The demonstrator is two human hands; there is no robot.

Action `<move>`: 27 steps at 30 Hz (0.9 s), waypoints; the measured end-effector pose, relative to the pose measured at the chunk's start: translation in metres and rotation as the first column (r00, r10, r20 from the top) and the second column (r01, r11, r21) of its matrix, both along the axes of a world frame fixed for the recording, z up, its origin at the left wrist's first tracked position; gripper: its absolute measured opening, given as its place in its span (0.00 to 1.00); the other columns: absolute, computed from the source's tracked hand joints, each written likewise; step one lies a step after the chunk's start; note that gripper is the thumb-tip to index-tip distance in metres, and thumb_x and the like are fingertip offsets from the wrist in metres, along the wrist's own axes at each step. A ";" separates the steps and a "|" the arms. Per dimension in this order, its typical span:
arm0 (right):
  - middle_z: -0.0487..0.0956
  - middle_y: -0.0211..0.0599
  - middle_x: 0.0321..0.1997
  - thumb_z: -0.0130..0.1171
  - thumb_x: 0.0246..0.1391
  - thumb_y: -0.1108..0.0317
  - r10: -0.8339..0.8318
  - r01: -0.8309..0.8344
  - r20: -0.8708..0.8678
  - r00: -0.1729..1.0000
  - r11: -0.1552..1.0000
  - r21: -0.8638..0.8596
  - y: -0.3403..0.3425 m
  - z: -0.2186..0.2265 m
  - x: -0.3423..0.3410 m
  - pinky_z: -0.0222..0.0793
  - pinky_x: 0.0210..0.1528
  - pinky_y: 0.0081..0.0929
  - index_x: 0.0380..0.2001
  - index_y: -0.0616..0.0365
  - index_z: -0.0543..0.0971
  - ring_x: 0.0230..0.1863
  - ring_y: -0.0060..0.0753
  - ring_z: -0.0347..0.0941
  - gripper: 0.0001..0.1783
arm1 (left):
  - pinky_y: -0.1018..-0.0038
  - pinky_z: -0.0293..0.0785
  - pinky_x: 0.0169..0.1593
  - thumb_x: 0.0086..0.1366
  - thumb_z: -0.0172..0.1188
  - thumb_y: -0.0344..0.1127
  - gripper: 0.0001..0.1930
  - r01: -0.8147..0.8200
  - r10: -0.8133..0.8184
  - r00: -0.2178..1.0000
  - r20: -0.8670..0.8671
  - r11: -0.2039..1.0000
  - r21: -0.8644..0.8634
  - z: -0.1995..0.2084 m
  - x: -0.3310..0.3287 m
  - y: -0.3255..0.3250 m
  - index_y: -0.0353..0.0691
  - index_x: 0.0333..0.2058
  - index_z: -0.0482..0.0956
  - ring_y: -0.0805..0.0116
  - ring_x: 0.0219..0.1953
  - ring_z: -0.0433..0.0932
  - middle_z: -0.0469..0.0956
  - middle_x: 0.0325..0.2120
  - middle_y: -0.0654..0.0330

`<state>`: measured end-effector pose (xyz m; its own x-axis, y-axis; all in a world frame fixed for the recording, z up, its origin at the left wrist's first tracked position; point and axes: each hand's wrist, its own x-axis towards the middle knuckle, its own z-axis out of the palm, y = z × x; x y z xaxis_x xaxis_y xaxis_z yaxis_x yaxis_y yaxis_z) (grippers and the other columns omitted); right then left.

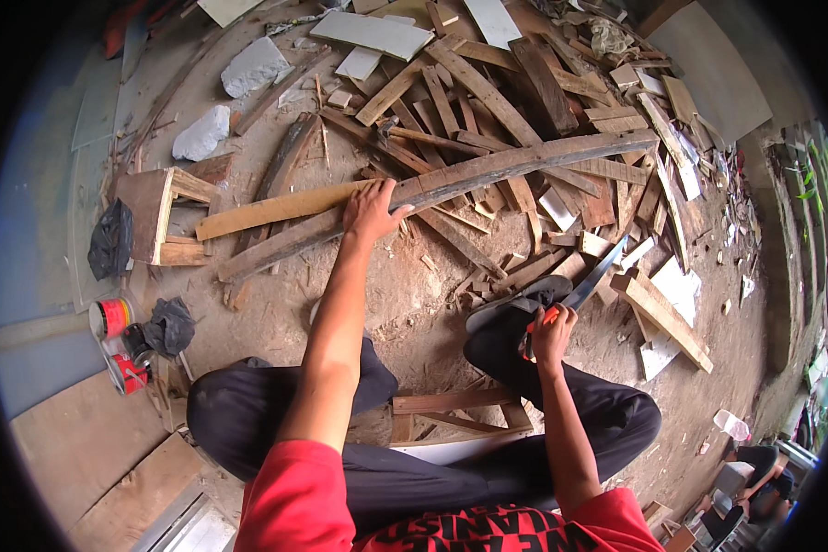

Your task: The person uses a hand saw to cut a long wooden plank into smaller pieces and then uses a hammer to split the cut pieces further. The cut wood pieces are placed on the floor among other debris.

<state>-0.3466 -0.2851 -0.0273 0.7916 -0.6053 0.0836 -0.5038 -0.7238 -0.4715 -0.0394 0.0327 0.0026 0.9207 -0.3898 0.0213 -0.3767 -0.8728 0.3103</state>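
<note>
My left hand (pixel 368 210) is closed over the end of a light wooden plank (pixel 285 208), its thumb against a long weathered beam (pixel 524 161) that lies alongside. The beam runs from the left across the scrap wood to the upper right. In my right hand (pixel 552 342) is a handsaw, gripped by its orange handle (pixel 546 318). The saw's blade (pixel 595 281) points away to the upper right, apart from the plank and the beam. My right foot, in a dark shoe (pixel 515 305), is beside the saw.
A pile of scrap wood (pixel 488 92) spreads beyond the beam. To the left stand a wooden box frame (pixel 167 219) and red-labelled cans (pixel 115 317). White rubble chunks (pixel 253 69) lie at the far left. Between my legs is a low wooden frame (pixel 455 402). Another person (pixel 759 483) is at lower right.
</note>
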 end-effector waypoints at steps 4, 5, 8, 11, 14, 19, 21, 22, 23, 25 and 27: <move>0.72 0.67 0.49 0.59 0.59 0.61 -0.066 0.070 -0.061 0.996 0.994 0.081 -0.012 -0.017 -0.026 0.65 0.57 0.46 0.53 0.70 0.67 0.54 0.66 0.68 0.27 | 0.56 0.70 0.56 0.59 0.62 0.59 0.31 0.011 -0.014 0.999 0.047 0.998 0.054 -0.016 -0.010 -0.008 0.41 0.51 0.69 0.48 0.53 0.75 0.76 0.50 0.48; 0.74 0.69 0.45 0.58 0.60 0.59 -0.026 0.029 -0.047 0.999 0.998 0.062 -0.015 -0.018 -0.028 0.68 0.53 0.47 0.52 0.71 0.66 0.49 0.67 0.71 0.27 | 0.56 0.70 0.56 0.59 0.62 0.59 0.31 0.007 -0.009 0.998 0.056 0.999 0.050 -0.016 -0.009 -0.010 0.41 0.51 0.69 0.48 0.53 0.75 0.76 0.50 0.47; 0.76 0.67 0.41 0.59 0.60 0.56 -0.164 0.231 -0.250 0.954 0.935 0.268 -0.014 -0.028 -0.018 0.71 0.46 0.49 0.50 0.72 0.67 0.43 0.68 0.75 0.28 | 0.55 0.69 0.57 0.58 0.63 0.59 0.32 -0.024 0.016 0.992 0.122 0.997 0.068 -0.019 -0.007 -0.004 0.41 0.50 0.69 0.49 0.54 0.75 0.77 0.49 0.47; 0.78 0.62 0.35 0.59 0.60 0.55 -0.183 0.193 -0.066 0.981 0.959 0.205 -0.037 -0.057 -0.036 0.73 0.40 0.47 0.49 0.70 0.67 0.36 0.61 0.78 0.28 | 0.56 0.74 0.53 0.52 0.64 0.68 0.40 -0.063 0.064 0.998 -0.007 0.997 0.053 -0.009 0.001 -0.023 0.41 0.53 0.71 0.48 0.51 0.77 0.79 0.47 0.46; 0.79 0.57 0.35 0.57 0.62 0.58 -0.209 0.208 -0.035 0.977 0.919 0.335 -0.021 -0.033 -0.022 0.73 0.40 0.41 0.53 0.68 0.66 0.36 0.53 0.80 0.26 | 0.58 0.77 0.50 0.45 0.64 0.75 0.48 -0.107 0.116 0.990 -0.084 0.989 0.105 0.001 0.011 -0.014 0.40 0.54 0.72 0.48 0.48 0.80 0.80 0.46 0.46; 0.76 0.37 0.34 0.55 0.66 0.63 -0.384 0.198 0.289 0.877 0.837 0.511 -0.015 0.002 -0.014 0.72 0.35 0.26 0.58 0.64 0.63 0.31 0.26 0.74 0.24 | 0.58 0.77 0.52 0.44 0.63 0.77 0.50 -0.094 0.102 0.993 -0.066 0.989 0.113 -0.002 0.013 -0.016 0.40 0.55 0.73 0.49 0.49 0.80 0.80 0.47 0.46; 0.73 0.33 0.32 0.59 0.64 0.64 -0.488 0.174 0.297 0.821 0.709 0.684 -0.002 0.050 0.001 0.70 0.32 0.21 0.60 0.62 0.61 0.29 0.21 0.70 0.28 | 0.59 0.75 0.54 0.45 0.58 0.81 0.53 -0.089 0.117 0.982 -0.150 0.979 0.183 0.002 0.015 -0.014 0.39 0.57 0.70 0.51 0.51 0.79 0.79 0.49 0.46; 0.74 0.30 0.32 0.60 0.63 0.62 -0.502 0.195 0.293 0.814 0.711 0.676 0.003 0.073 0.004 0.66 0.28 0.18 0.57 0.61 0.66 0.25 0.19 0.69 0.25 | 0.59 0.75 0.55 0.45 0.56 0.82 0.55 -0.080 0.121 0.975 -0.189 0.974 0.212 0.005 0.017 -0.016 0.39 0.58 0.69 0.53 0.52 0.79 0.78 0.51 0.46; 0.73 0.29 0.32 0.59 0.64 0.64 -0.501 0.191 0.287 0.816 0.704 0.684 0.005 0.092 0.007 0.66 0.27 0.18 0.58 0.61 0.65 0.26 0.18 0.68 0.25 | 0.59 0.74 0.55 0.46 0.55 0.83 0.55 -0.092 0.131 0.974 -0.185 0.974 0.207 0.006 0.017 -0.017 0.39 0.58 0.69 0.53 0.52 0.79 0.78 0.51 0.46; 0.72 0.27 0.32 0.56 0.65 0.66 -0.484 0.170 0.281 0.829 0.695 0.698 0.007 0.125 0.003 0.63 0.25 0.16 0.58 0.62 0.68 0.25 0.16 0.66 0.22 | 0.59 0.74 0.56 0.48 0.52 0.83 0.54 -0.115 0.150 0.973 -0.178 0.974 0.194 0.008 0.017 -0.019 0.39 0.59 0.69 0.53 0.53 0.78 0.78 0.51 0.45; 0.74 0.30 0.36 0.54 0.65 0.66 -0.404 0.095 0.268 0.875 0.685 0.723 0.023 0.161 -0.008 0.65 0.28 0.17 0.60 0.63 0.68 0.27 0.17 0.67 0.23 | 0.58 0.77 0.52 0.55 0.48 0.79 0.47 -0.133 0.151 0.980 -0.127 0.981 0.140 0.002 0.020 -0.012 0.39 0.54 0.74 0.49 0.47 0.81 0.80 0.43 0.43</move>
